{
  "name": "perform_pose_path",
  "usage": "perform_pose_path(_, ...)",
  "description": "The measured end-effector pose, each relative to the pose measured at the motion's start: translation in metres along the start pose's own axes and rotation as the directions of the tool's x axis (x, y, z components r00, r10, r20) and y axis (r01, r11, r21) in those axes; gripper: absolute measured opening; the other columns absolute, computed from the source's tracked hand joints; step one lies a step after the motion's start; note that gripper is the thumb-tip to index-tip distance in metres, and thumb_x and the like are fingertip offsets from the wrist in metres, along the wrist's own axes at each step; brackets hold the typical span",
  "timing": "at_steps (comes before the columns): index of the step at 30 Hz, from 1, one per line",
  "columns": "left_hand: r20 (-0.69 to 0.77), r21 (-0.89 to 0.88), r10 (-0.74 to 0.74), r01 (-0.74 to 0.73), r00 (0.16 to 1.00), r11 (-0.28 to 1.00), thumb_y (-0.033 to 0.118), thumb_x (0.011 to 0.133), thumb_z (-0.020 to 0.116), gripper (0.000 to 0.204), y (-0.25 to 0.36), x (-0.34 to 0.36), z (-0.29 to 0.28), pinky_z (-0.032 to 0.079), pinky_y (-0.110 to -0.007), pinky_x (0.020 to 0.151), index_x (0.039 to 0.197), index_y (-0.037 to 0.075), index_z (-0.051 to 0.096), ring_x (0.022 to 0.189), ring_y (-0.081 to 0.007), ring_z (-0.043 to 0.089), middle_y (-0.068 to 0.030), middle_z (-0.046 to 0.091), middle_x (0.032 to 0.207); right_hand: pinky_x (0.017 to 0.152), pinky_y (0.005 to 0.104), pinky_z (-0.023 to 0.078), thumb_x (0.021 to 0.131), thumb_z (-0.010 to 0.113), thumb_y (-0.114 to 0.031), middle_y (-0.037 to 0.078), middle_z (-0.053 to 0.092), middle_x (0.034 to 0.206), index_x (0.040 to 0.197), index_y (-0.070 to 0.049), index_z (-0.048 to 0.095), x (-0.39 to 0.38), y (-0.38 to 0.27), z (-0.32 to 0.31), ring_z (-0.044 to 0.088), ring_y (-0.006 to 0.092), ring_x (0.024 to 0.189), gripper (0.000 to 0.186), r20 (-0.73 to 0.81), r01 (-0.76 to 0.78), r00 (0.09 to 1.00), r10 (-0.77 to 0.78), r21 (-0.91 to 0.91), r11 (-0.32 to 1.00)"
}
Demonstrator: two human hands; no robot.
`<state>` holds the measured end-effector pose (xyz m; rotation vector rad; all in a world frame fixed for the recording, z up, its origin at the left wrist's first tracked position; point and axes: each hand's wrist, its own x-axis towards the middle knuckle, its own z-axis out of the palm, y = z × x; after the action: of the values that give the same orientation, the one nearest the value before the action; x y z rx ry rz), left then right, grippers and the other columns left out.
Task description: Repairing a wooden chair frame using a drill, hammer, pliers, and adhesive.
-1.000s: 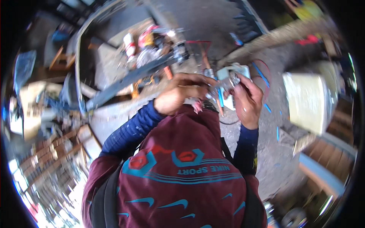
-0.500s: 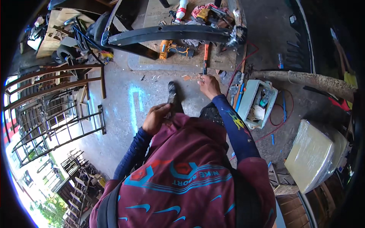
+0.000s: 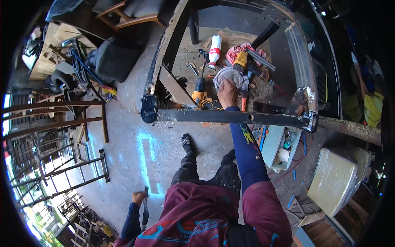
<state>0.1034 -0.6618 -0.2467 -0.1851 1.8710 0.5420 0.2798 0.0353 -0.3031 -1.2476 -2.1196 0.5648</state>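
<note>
My right hand [image 3: 227,95] reaches through the dark chair-like frame [image 3: 197,116] and grips a crumpled grey rag [image 3: 235,76]; the fingertips are partly hidden in the cloth. Close to that hand lie a yellow and black cordless drill [image 3: 200,96] and a tool with an orange handle [image 3: 243,103]. Low on the left, my left hand [image 3: 139,197] is closed around a narrow, dark strap-like strip [image 3: 145,214] that hangs below it. Beyond the rag are a white bottle with a red label [image 3: 215,50] and a pink-red cloth [image 3: 236,52].
Frame bars surround my right forearm. On the right stand a pale bin [image 3: 276,154] with items inside, a plastic-wrapped block [image 3: 335,177] and a thick pole [image 3: 349,131]. Wooden frames [image 3: 53,115] and metal racks [image 3: 61,177] line the left. Pale blue paint marks [image 3: 144,160] the concrete floor.
My right hand has moved forward from near the orange-handled tool onto the grey rag. My left hand has swung from my waist down to the left. The view has shifted forward.
</note>
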Motion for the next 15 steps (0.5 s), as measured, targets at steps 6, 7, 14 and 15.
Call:
perform_pose_path(6, 0.135, 0.174, -0.170, 0.145, 0.976, 0.974, 0.018, 0.092, 0.064, 0.025, -0.073, -0.008, -0.073, 0.055, -0.033, 0.051, 0.089, -0.004, 0.075, 0.058, -0.0224, 0.067, -0.0162, 0.070, 0.075, 0.097, 0.0472, 0.046, 0.083, 0.064, -0.008, 0.021, 0.060, 0.119, 0.107, 0.003, 0.062, -0.004, -0.025, 0.016, 0.055, 0.0404, 0.114, 0.027, 0.022, -0.085, 0.996, 0.087, -0.063, 0.994)
perform_pose_path(7, 0.153, 0.045, -0.279, 0.276, 0.948, 0.960, 0.018, 0.090, 0.066, 0.025, -0.057, -0.010, -0.068, 0.056, -0.034, 0.051, 0.090, -0.005, 0.075, 0.060, -0.0242, 0.067, -0.0189, 0.072, 0.079, 0.097, 0.0465, 0.046, 0.084, 0.062, -0.007, 0.021, 0.060, 0.120, 0.108, 0.003, 0.062, -0.002, -0.027, 0.016, 0.055, 0.0399, 0.113, 0.026, 0.058, -0.131, 0.989, 0.137, -0.101, 0.986)
perform_pose_path(14, 0.089, 0.466, 0.324, -0.327, 0.942, 0.822, 0.028, 0.085, 0.067, 0.032, 0.163, -0.018, 0.011, 0.052, -0.031, 0.066, 0.085, -0.003, 0.075, 0.070, -0.0147, 0.067, -0.0102, 0.072, 0.072, 0.089, 0.0436, 0.050, 0.094, 0.050, -0.016, 0.012, 0.062, 0.110, 0.106, -0.004, 0.066, 0.088, 0.016, 0.067, 0.058, 0.0287, 0.109, 0.023, 0.105, 0.000, 0.993, 0.056, -0.474, 0.881)
perform_pose_path(15, 0.072, 0.401, 0.360, -0.358, 0.930, 0.844, 0.028, 0.086, 0.066, 0.033, 0.186, -0.028, 0.019, 0.051, -0.031, 0.065, 0.083, -0.004, 0.074, 0.069, -0.0143, 0.067, -0.0097, 0.071, 0.072, 0.083, 0.0432, 0.053, 0.093, 0.054, -0.020, 0.012, 0.064, 0.108, 0.106, -0.006, 0.067, 0.095, 0.021, 0.075, 0.064, 0.0272, 0.103, 0.023, 0.169, 0.060, 0.984, 0.057, -0.612, 0.789)
